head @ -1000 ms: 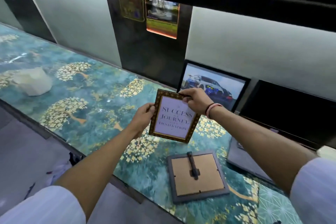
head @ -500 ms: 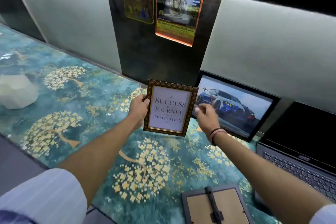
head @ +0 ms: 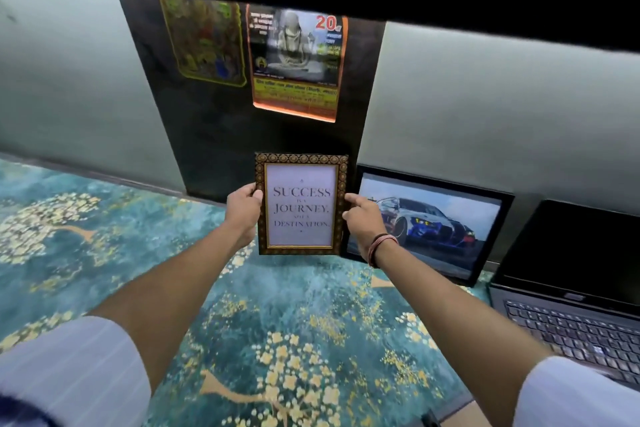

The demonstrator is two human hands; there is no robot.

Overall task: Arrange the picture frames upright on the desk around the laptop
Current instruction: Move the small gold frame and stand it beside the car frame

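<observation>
Left hand point(head: 244, 210) grips left edge of quote frame point(head: 301, 204), thumb on front border. Right hand point(head: 363, 218) pinches right edge, fingers curled around the side. Frame: portrait rectangle, held upright at back of desk point(head: 138, 253), whether base touches surface unclear; dark border with gold medallion pattern, gilt inner lip, pale print reading "Success is a journey, not a destination." Just right: car picture frame point(head: 429, 222), plain black, glossy, leaning on wall. Further right: open laptop point(head: 568, 295), dark screen. Desk cover: teal, gold tree motifs.
</observation>
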